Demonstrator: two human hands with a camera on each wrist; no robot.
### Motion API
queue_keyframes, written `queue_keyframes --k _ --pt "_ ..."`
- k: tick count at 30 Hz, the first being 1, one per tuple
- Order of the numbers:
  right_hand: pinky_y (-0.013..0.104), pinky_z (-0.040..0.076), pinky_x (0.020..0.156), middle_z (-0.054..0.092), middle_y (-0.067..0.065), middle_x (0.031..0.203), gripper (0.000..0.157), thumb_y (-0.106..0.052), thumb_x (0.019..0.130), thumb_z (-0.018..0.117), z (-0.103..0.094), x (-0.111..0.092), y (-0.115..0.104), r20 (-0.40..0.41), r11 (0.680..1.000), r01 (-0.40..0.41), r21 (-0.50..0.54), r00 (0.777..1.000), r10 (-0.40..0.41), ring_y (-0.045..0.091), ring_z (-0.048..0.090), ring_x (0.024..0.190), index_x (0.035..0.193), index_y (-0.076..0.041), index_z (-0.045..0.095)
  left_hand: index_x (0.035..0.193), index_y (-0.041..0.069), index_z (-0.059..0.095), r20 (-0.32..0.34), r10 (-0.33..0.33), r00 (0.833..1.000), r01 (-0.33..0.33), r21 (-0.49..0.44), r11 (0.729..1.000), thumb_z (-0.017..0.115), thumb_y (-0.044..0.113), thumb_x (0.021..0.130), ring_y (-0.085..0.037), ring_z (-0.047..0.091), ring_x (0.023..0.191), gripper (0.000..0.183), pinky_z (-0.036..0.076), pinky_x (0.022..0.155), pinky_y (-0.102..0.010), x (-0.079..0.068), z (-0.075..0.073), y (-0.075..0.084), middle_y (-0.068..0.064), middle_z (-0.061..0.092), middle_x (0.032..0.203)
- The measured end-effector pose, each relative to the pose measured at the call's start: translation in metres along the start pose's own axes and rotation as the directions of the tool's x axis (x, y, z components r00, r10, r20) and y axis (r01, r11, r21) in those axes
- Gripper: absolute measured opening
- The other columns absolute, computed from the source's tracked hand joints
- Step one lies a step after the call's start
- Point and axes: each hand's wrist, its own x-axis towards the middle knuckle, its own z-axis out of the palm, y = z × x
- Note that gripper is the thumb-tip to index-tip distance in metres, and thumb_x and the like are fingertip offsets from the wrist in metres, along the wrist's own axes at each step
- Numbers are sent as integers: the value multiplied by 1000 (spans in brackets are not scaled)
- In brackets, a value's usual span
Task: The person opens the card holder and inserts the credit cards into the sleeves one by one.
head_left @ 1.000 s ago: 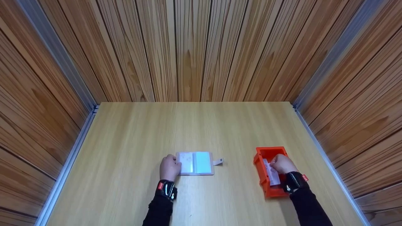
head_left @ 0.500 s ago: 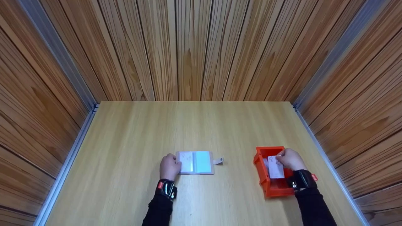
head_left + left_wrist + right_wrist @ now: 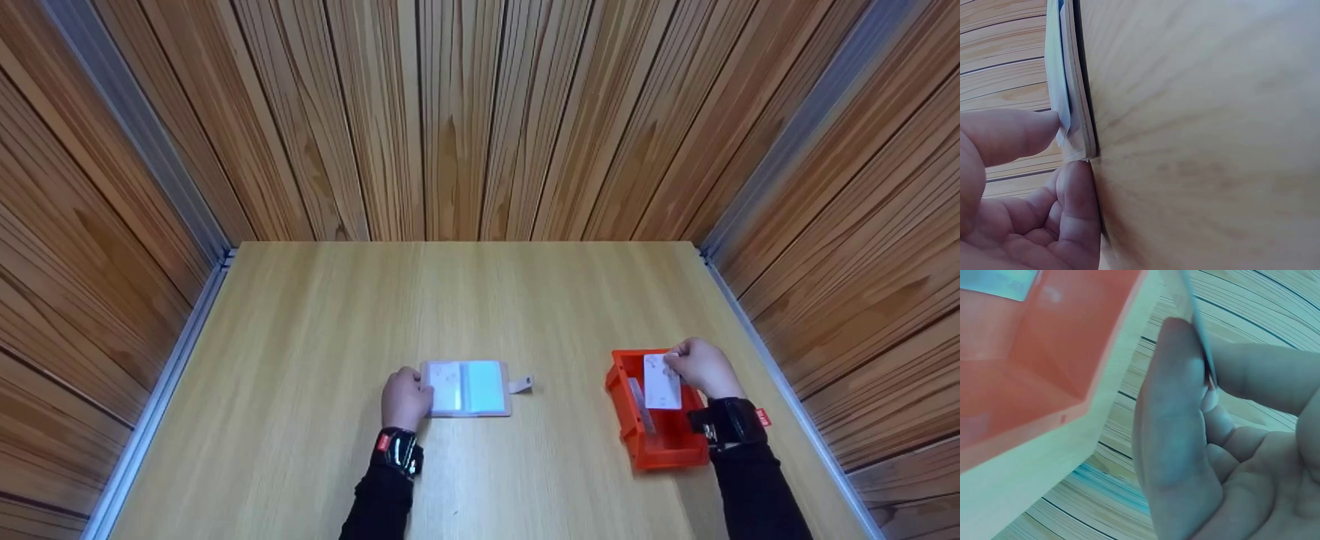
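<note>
A small open card album (image 3: 486, 390) lies flat at the middle front of the table, a snap strap (image 3: 520, 385) sticking out to its right. My left hand (image 3: 405, 401) pinches the album's left edge; in the left wrist view the thumb presses on the corner of the pages (image 3: 1057, 79) with the fingers at the cover's edge. My right hand (image 3: 706, 369) pinches a pale printed card (image 3: 660, 390) by its upper right corner, above the orange bin (image 3: 667, 451). Seen edge-on in the right wrist view, the card (image 3: 1197, 323) sits between thumb and fingers.
Another pale card (image 3: 640, 405) leans along the left inside wall of the bin. The wooden tabletop (image 3: 465, 300) is bounded by plank walls (image 3: 457, 127) at the back and both sides, with metal rails (image 3: 165, 397) along the side edges.
My right hand has lifted a card out of the bin, rising up and to the right, and the card now hangs over the bin. The left hand and album have stayed in place.
</note>
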Motion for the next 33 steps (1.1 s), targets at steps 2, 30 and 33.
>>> queue_keyframes --k 2,30,33 --pt "32 48 71 57 16 97 28 -18 100 56 -2 -1 -4 4 1000 5 7 1000 -5 28 54 88 111 7 54 107 -6 64 -5 7 1000 -7 5 1000 69 5 86 -30 61 93 25 50 82 -45 0 0 0 -15 63 98" --pt "30 46 68 59 14 94 25 -16 97 59 35 -3 -61 -51 984 180 -1 982 -179 26 55 82 108 6 57 108 -7 64 -4 1 1000 -1 17 1000 71 6 85 -32 62 95 27 50 83 -46 1 1 0 -17 64 99" --pt "28 48 67 59 14 93 23 -15 97 59 43 0 -67 -52 983 181 40 982 -179 25 56 82 107 5 57 107 -7 64 -8 4 1000 -4 16 1000 70 5 85 -32 62 94 26 50 83 -46 1 1 0 -16 64 98"
